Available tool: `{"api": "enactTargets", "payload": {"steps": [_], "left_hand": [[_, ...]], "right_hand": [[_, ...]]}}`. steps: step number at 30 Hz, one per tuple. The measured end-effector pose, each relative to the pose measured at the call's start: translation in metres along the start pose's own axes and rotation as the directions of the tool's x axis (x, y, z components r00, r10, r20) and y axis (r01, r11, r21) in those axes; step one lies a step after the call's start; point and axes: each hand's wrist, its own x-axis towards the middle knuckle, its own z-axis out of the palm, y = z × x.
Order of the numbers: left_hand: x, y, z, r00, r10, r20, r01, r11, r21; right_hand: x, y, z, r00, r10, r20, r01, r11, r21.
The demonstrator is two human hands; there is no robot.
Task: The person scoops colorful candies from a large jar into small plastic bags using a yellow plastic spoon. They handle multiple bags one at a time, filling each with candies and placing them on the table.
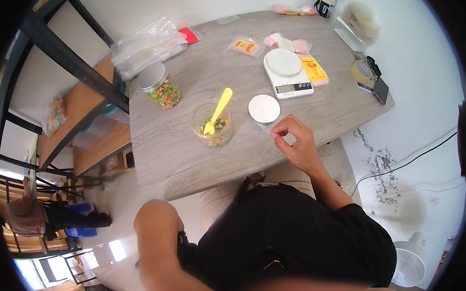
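My right hand (pixel 297 141) pinches the edge of a small clear plastic bag (pixel 264 127) between thumb and forefinger. A round lid, white on top (pixel 264 109), lies on the table over part of that bag. To its left stands an open clear plastic jar (pixel 212 140) with small multicoloured pieces in it, likely candy. A yellow plastic spoon (pixel 221 105) leans inside this jar, its handle rising above the rim. Behind the lid is a white digital kitchen scale (pixel 292 88) with a bare round platform. My left arm is bent at the elbow; my left hand is out of view.
A lidded jar of multicoloured pieces (pixel 164 94) and clear plastic bags (pixel 146 46) are on the table's left. Yellow-labelled packets (pixel 313 69), a tape roll (pixel 361 71) and a phone (pixel 381 90) are right. Shelving (pixel 81 97) adjoins the table; a person (pixel 27 216) is beyond.
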Motion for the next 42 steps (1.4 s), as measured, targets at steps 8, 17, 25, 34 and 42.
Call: {"api": "enactTargets", "payload": {"steps": [8, 17, 25, 34, 42], "left_hand": [[0.014, -0.017, -0.014, 0.985, 0.104, 0.141, -0.097, 0.994, -0.054], [0.020, -0.036, -0.012, 0.999, 0.023, 0.036, 0.004, 0.785, -0.619], [0.025, -0.026, -0.002, 0.987, 0.161, 0.015, -0.139, 0.894, -0.425], [0.005, -0.044, -0.022, 0.919, 0.384, 0.095, -0.374, 0.921, -0.109], [-0.012, -0.078, -0.056, 0.990, 0.126, 0.063, -0.067, 0.815, -0.576]], "right_hand": [[-0.005, 0.002, -0.003, 1.000, 0.021, -0.004, -0.021, 0.999, 0.026], [-0.014, 0.008, -0.001, 0.999, 0.023, -0.033, -0.022, 0.999, 0.030], [-0.019, 0.015, 0.000, 0.998, 0.062, -0.007, -0.062, 0.998, 0.005], [0.000, 0.014, -0.003, 0.990, 0.112, -0.089, -0.113, 0.994, -0.008], [0.044, 0.016, 0.005, 0.998, -0.005, -0.064, 0.001, 0.998, -0.064]]}}
